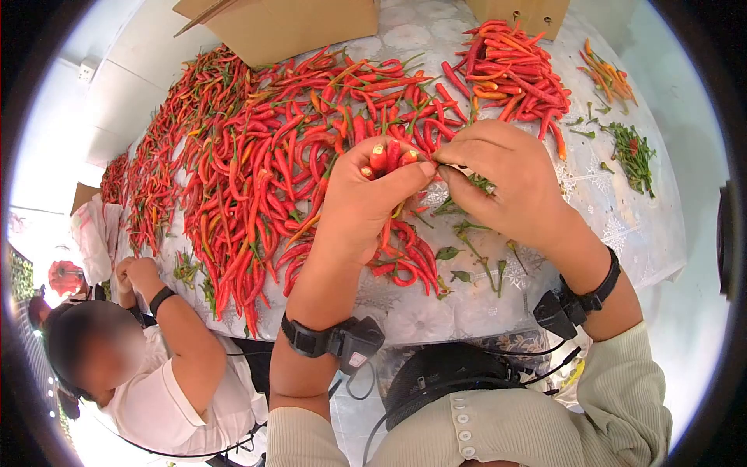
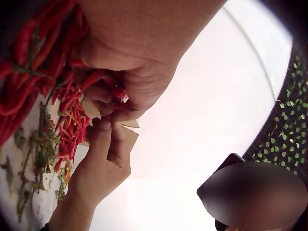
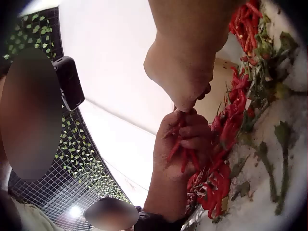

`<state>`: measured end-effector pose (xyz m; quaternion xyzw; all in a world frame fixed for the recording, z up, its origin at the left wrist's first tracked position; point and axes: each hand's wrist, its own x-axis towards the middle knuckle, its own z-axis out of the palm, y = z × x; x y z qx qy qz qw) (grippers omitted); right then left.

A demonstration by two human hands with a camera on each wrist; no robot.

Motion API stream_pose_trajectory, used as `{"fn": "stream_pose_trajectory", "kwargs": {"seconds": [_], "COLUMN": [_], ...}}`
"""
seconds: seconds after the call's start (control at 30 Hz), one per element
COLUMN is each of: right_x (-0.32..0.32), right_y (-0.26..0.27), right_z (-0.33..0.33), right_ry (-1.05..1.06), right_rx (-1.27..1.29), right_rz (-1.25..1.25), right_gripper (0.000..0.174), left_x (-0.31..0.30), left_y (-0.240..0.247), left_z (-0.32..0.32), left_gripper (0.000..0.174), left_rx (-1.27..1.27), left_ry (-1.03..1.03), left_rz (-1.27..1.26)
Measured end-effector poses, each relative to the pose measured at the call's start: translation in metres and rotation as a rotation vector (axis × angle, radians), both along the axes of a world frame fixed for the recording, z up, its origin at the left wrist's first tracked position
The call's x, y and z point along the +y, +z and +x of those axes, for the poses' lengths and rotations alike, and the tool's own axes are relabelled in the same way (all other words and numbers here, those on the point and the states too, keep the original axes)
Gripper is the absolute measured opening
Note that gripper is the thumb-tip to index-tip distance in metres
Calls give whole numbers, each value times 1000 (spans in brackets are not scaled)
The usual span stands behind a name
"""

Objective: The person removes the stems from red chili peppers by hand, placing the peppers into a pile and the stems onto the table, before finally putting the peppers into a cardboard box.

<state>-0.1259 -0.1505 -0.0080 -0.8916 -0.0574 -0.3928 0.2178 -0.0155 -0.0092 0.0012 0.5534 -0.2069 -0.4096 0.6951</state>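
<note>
My left hand grips a small bunch of red chili peppers, their pale, stemless ends showing above the thumb. In the right wrist view, the lower parts of these chilies lie across the palm. My right hand meets it at the left thumb tip, thumb and fingers pinched together there. Green chili stems show in the curl of the right hand, partly hidden by its fingers. Below both hands, loose green stems and leaves lie on the patterned tablecloth.
A wide heap of red chilies spreads to the left. Beyond my right hand lies a neater chili pile, with orange chilies and a pile of green stems farther right. Cardboard boxes stand behind. Another person sits at the left.
</note>
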Motion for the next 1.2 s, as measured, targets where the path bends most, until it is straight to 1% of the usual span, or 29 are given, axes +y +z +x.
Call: {"fn": "stream_pose_trajectory", "kwargs": {"seconds": [0.2, 0.4, 0.5, 0.6, 0.8, 0.9, 1.0, 1.1, 1.2], "right_x": [0, 1, 1, 0, -1, -2, -2, -3, -2], "right_y": [2, 3, 3, 6, 11, 7, 5, 1, 4], "right_z": [-2, 0, -1, -4, -8, -7, -5, -3, -3], "right_ry": [-24, -10, 3, 50, 103, 188, 314, 359, 325], "right_rx": [39, -8, 46, 155, 287, 379, 417, 422, 371], "right_rz": [29, 72, 191, 305, 597, 867, 1037, 1106, 1097], "right_gripper": [15, 13, 11, 10, 9, 10, 10, 10, 10], "left_x": [0, -1, 0, -1, 1, 4, 4, 6, 7], "left_y": [-3, -2, -3, -5, 0, 2, 3, 3, 3], "left_z": [0, -1, 0, -2, -1, 3, 2, 5, 9], "left_gripper": [11, 13, 14, 14, 14, 14, 15, 13, 15], "left_rx": [-17, -7, 18, -19, 20, 117, 156, 203, 268], "left_ry": [-16, -17, -45, -36, -110, -171, -172, -192, -192], "left_rz": [-28, -23, -39, -42, -55, -98, -111, -125, -140]}}
